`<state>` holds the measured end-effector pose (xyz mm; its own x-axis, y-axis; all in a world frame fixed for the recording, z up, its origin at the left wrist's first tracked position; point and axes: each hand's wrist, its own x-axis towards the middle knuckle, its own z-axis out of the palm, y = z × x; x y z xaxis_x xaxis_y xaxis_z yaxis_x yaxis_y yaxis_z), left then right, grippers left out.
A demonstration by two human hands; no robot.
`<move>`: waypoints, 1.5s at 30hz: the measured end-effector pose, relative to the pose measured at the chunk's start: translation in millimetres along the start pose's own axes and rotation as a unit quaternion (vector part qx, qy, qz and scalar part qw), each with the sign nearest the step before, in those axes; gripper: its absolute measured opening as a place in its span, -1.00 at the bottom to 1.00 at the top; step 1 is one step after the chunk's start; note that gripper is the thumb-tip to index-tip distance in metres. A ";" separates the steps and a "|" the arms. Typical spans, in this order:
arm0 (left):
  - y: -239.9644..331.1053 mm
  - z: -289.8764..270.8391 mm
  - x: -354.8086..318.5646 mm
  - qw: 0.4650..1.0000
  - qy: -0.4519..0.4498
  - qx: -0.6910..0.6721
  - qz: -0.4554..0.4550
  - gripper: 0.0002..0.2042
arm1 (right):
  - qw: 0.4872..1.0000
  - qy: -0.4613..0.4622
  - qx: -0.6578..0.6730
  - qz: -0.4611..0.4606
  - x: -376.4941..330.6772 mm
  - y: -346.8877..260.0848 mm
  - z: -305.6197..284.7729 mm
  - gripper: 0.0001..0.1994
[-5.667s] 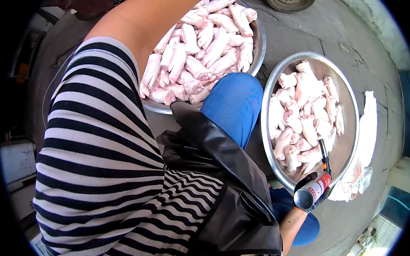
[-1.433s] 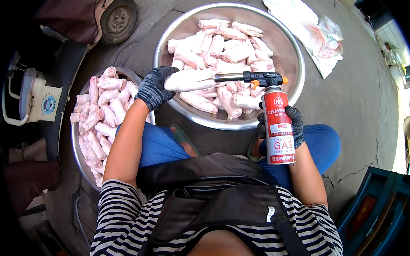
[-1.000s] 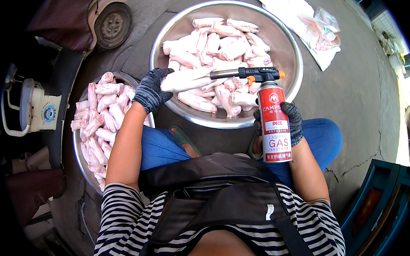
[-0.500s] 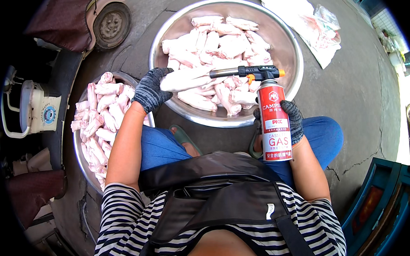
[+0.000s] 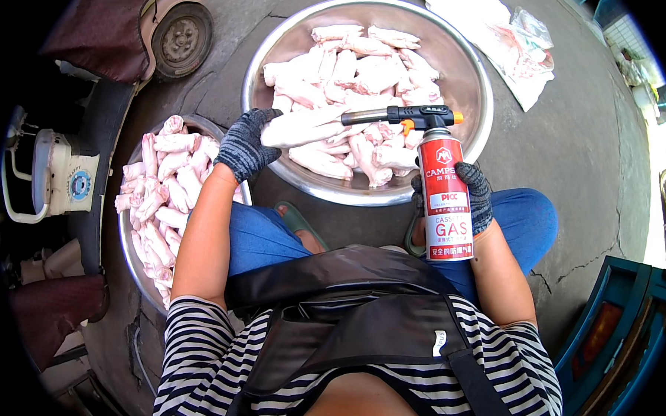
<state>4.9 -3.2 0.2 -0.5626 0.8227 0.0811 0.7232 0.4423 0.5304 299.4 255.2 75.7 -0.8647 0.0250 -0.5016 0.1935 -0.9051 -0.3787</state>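
My left hand (image 5: 248, 146), in a grey knit glove, grips one end of a pale pig's trotter (image 5: 301, 129) and holds it out over the near left side of a wide steel basin (image 5: 458, 72). My gloved right hand (image 5: 479, 196) is wrapped round the red and white canister of a gas torch (image 5: 444, 205), which stands upright. The torch's dark nozzle points left, its tip at the trotter's upper right end. No flame can be made out. Several more pale trotters (image 5: 320, 161) are heaped in the basin below.
On my left, a smaller metal basin (image 5: 132, 255) is piled with pinker trotters (image 5: 175, 164). A parked vehicle's wheel (image 5: 181, 41) and a cream-coloured machine part (image 5: 63, 174) stand beyond it. A white plastic sack (image 5: 496, 37) lies far right. A blue-green wooden object (image 5: 611, 309) is at near right.
Almost nothing differs. Both hands, the trotter and the torch keep nearly the same places.
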 end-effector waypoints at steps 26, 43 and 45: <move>3.6 -2.2 3.8 0.999 -0.024 0.018 -0.012 -0.37 | 0.999 0.030 -0.028 -0.021 4.7 2.1 -2.2 -0.28; -3.0 1.3 4.8 0.999 -0.030 0.025 -0.010 -0.37 | 1.000 0.001 0.006 0.001 8.4 0.9 -10.6 -0.39; -3.5 1.2 4.1 0.999 -0.029 0.023 -0.011 -0.38 | 1.000 0.008 -0.015 -0.008 8.7 2.6 -11.8 -0.32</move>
<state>0.6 -1.0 -2.3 -0.5555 0.8313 0.0195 0.7290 0.4756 0.4922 297.8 258.0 61.2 -0.8609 0.0466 -0.5066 0.1935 -0.8909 -0.4108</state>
